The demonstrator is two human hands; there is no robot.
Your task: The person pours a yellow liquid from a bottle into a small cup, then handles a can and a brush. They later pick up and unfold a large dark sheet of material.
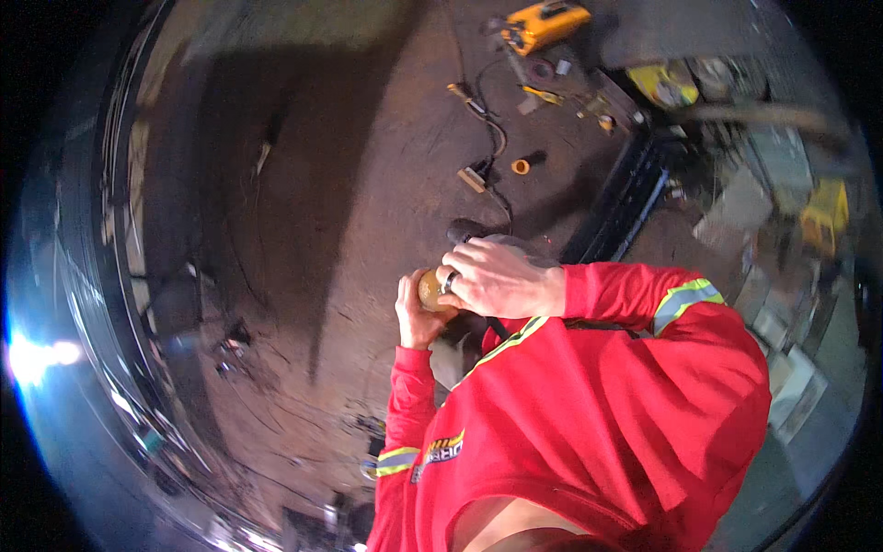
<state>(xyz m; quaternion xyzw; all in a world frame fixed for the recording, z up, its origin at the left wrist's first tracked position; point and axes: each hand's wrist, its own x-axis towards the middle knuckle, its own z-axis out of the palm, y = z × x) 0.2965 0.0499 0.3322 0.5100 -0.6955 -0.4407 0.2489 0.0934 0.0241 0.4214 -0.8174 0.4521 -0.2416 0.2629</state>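
Both hands meet close in front of my red-sleeved body, around a small round tan-yellow thing (429, 289) whose kind I cannot make out. My left hand (419, 317) wraps its left and lower side. From above right, my right hand (501, 279) closes over its other side, fingers bent; a dark ring shows on one finger. Part of the round thing is hidden behind the fingers. Just beyond my right hand is a dark rounded object (465, 230), partly covered by the hand.
A brown, worn work surface spreads ahead, with a cable and a clamp-like piece (474, 178), a small orange ring-shaped piece (521, 166) and a yellow boxy tool (548, 25). To the right runs a black metal edge (635, 198), with clutter beyond. Bright light glares at far left.
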